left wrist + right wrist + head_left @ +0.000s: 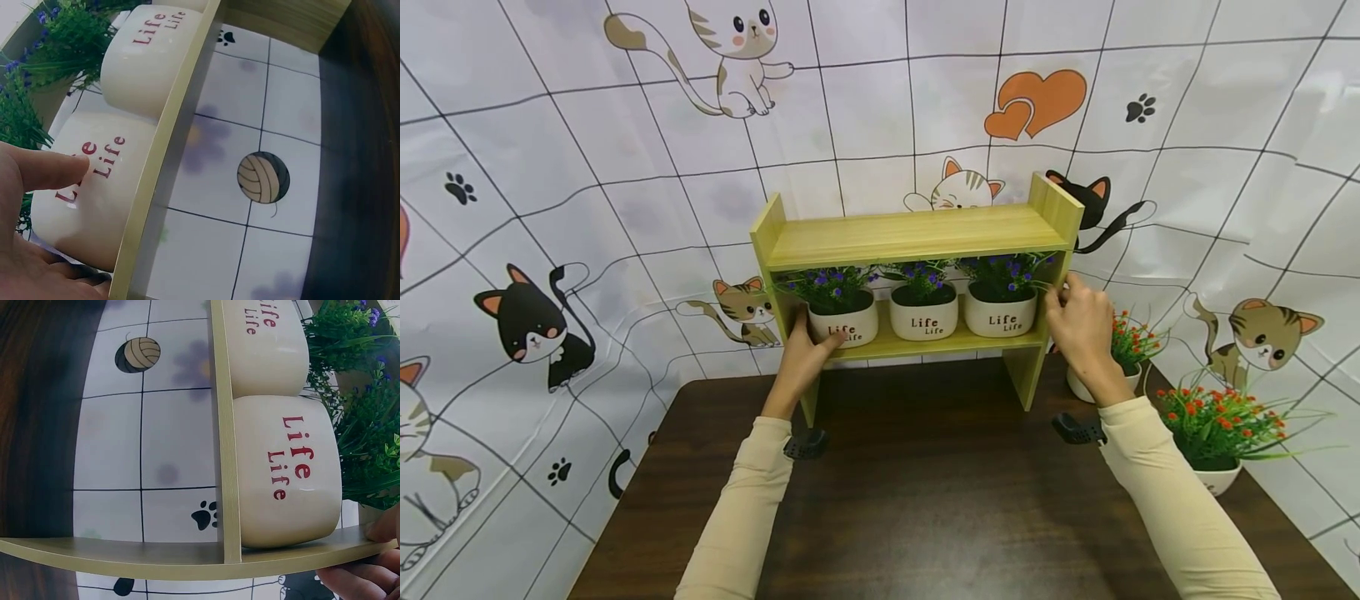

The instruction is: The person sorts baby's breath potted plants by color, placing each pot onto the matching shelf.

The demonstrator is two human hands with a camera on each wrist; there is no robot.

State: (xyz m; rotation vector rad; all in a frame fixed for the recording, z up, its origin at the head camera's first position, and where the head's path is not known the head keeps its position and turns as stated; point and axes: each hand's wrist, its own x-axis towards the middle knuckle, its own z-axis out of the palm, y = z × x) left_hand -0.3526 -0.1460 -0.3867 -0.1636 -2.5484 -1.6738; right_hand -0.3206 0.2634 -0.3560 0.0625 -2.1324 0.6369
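A dark wooden table (925,500) spreads at six o'clock. Near its edge stand two red-flowered plants — one potted plant (1129,343) at three o'clock, a fuller one (1221,429) at four. The gridded wall covering (865,108) bears orange hearts (1052,100) at one, a black-and-white cat (523,321) at nine.

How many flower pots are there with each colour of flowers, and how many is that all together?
Pots with purple flowers: 3
Pots with orange-red flowers: 2
Total: 5 pots
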